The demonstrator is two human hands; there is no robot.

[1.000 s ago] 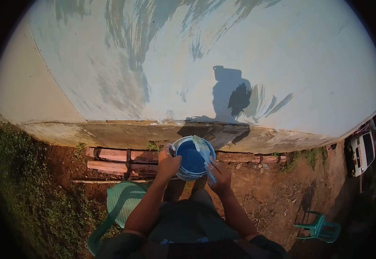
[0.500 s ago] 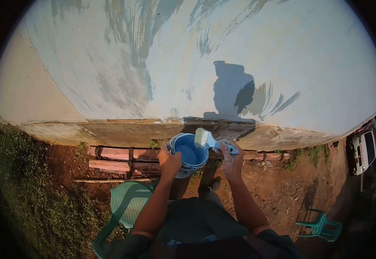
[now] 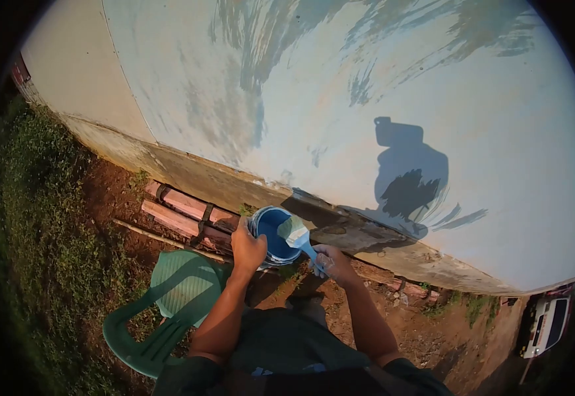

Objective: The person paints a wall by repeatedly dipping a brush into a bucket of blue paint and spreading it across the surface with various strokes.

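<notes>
Seen from above, a person in a dark green shirt (image 3: pixel 290 336) holds a round paint bucket (image 3: pixel 269 226) with a blue inside and a pale, paint-smeared rim in front of the body, near the foot of a wall. The bare left hand (image 3: pixel 249 247) grasps the bucket's left side, its thumb near the rim. The bare right hand (image 3: pixel 332 264), marked with pale paint, has its fingers closed around the handle of a wide, light blue paintbrush (image 3: pixel 307 247). The brush is tilted, its whitish bristles over the right part of the bucket's opening; whether they touch the rim cannot be told. Behind the bucket rises a large whitish-blue wall (image 3: pixel 511 138) with grey, feathery streaks, and on it falls the person's dark shadow (image 3: pixel 411 162). A stained brown strip (image 3: pixel 195 173) runs along the wall's base. On the left, long reddish beams (image 3: pixel 174 219) lie on the reddish-brown soil (image 3: pixel 403 336), with a thin wooden stick (image 3: pixel 143 231) beside them. A green plastic chair (image 3: pixel 183 287) stands near the left forearm, next to low green plants (image 3: pixel 40 198). At the far right is a white vehicle (image 3: pixel 546 327).
</notes>
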